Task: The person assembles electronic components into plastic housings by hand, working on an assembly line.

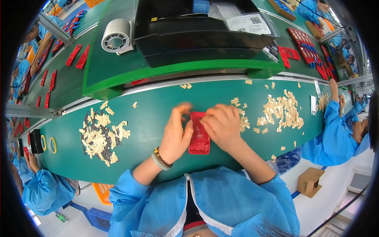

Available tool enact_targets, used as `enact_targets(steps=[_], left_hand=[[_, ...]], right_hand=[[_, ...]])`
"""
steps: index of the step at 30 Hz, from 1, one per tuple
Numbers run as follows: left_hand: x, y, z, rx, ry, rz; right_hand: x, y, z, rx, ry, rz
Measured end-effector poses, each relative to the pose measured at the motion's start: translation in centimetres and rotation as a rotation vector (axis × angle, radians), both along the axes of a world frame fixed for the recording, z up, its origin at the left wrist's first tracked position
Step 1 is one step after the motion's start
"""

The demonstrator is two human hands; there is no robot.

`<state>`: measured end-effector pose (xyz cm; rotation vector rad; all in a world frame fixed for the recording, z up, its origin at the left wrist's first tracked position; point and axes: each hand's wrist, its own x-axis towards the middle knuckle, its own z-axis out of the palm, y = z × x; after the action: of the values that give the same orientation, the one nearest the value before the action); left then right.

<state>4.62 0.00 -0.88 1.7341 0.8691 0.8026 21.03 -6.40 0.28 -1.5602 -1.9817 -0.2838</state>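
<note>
A red plastic housing, long and narrow with moulded recesses, lies on the green work surface in front of me. My left hand is at its left side, thumb near the edge and apart from the fingers; the fingertips are smeared by motion, and nothing shows between them. Over the housing's upper right part, my right hand has its fingers bent and bunched together. Whatever they pinch, if anything, is hidden. Small cream-coloured pieces are heaped to the right. Cream pieces mixed with dark ones form another pile on the left.
Beyond the work surface, a green-edged shelf carries a black bin and a white fan. Red housings lie on the line behind. Tape rings stand at left. Co-workers in blue sit at both sides.
</note>
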Motion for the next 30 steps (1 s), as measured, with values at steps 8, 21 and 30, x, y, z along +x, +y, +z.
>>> enact_targets(steps=[8, 21, 30], left_hand=[[-2.1, -2.2, -3.4, 0.823, 0.501, -0.168], [-2.0, -2.8, -4.3, 0.84, 0.517, -0.142], [-1.9, -2.7, -4.2, 0.804, 0.489, -0.134]], right_hand=[[0.8, 0.9, -3.4, -0.632, 1.353, -0.156], [-0.5, 2.2, -5.2, -0.691, 1.079, -0.14], [-0.5, 2.4, -5.4, -0.715, 1.133, -0.131]])
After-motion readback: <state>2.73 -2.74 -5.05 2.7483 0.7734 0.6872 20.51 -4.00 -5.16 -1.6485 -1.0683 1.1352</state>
